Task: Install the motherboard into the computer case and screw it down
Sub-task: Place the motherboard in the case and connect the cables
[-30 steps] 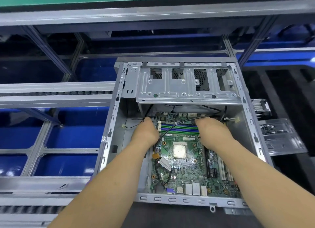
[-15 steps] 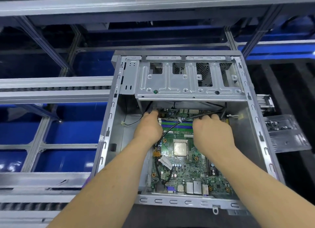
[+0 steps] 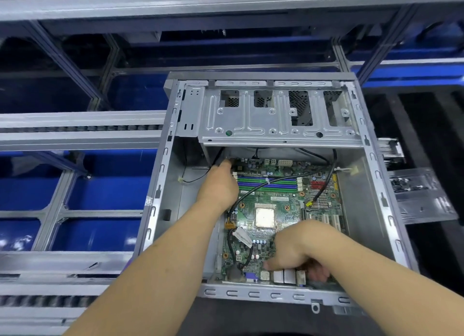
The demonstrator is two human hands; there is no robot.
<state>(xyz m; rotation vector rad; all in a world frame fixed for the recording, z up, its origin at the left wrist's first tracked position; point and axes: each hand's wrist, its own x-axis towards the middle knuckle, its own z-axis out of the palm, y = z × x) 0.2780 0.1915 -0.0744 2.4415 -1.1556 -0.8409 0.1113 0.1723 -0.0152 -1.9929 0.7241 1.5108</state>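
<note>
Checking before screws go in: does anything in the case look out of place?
Yes. A black cable lies loose across the motherboard, over its memory slots. It could get in the way of screwing the motherboard down.

You are working in a computer case (image 3: pixel 369 210) of bare, dull-grey stamped sheet metal, over a motherboard (image 3: pixel 273 202) of matt green circuit laminate with a shiny metal processor plate (image 3: pixel 265 217), black rubbery cables (image 3: pixel 324 187), and a clear glossy plastic tray (image 3: pixel 424 197) at right.
</note>
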